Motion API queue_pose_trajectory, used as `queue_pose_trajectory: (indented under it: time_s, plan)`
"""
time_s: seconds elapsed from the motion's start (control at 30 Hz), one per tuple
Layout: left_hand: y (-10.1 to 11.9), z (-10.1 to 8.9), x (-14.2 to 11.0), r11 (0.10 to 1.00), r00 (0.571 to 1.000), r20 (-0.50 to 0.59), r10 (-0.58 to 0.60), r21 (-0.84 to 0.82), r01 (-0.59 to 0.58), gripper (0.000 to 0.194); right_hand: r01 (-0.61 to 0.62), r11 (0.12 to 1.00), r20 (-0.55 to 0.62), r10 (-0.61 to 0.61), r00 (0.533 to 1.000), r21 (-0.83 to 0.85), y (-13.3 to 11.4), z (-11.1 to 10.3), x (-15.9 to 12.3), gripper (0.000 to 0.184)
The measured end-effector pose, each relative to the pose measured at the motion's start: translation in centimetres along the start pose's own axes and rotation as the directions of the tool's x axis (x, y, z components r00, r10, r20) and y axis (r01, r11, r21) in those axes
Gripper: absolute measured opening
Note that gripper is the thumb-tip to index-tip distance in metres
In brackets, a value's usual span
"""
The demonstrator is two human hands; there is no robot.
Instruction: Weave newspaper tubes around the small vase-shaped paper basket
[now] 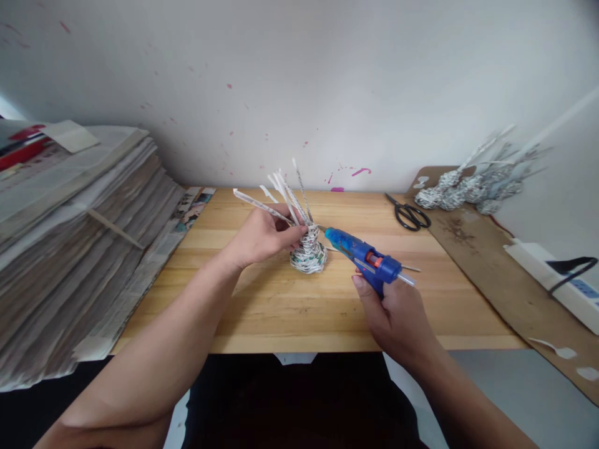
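Hiding part of a thin stick (412,269), the glue gun (353,246) also makes it hard to tell whether its nozzle touches the weave (309,254) or only sits just beside its neck. Your left fingertips are partly lost behind the paper strips, your right fingers are mostly covered by the gun and palm, and the paper stack (79,249) is cut off at the picture's left edge.

Your left forearm slants up and inward from the lower left, your right one from the lower right. Your left hand (271,236) is nearly closed, thumb and fingers pinching the weave at its neck, where the strips fan upward. Your right hand (397,312) is wrapped around the gun's handle, nozzle pointing left. The weave stands upright on the table (281,318), between your hands. The scissors (409,216) lie near the table's back right.
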State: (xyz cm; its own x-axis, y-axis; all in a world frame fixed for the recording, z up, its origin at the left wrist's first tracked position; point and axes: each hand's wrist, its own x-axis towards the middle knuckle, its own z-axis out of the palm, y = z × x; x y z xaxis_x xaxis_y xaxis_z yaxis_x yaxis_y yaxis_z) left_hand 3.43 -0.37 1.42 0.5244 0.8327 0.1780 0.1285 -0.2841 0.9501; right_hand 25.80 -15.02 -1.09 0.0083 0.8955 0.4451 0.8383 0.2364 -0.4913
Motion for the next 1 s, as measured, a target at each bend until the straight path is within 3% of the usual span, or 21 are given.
queue_pose_trajectory:
  time_s: [0.4,0.57,0.77,0.9,1.0]
  plan:
    - [0.5,0.0,-0.1,1.0,1.0,0.007,-0.015,-0.001,0.015,0.013,-0.063,0.998,0.013,0.063,0.998,-0.004,0.6,0.1,0.1,0.03]
    - [0.3,-0.1,0.0,1.0,1.0,-0.005,-0.002,0.002,0.002,0.013,-0.07,0.996,0.018,0.071,0.997,-0.053,2.2,-1.3,-0.6,0.03]
    - [0.5,-0.1,-0.1,1.0,1.0,-0.016,0.005,0.03,-0.004,0.016,-0.003,0.932,0.006,0.006,1.0,-0.362,7.4,-7.0,-3.5,0.049]
    - [0.5,-0.2,-0.1,0.999,1.0,-0.009,0.007,0.051,-0.006,0.016,-0.033,0.73,-0.032,0.015,0.999,-0.683,11.8,-12.1,-5.8,0.053]
    - [0.5,-0.3,-0.1,0.997,1.0,-0.011,-0.005,0.075,0.006,0.016,-0.04,0.626,0.006,0.071,0.997,-0.779,15.2,-15.2,-7.0,0.054]
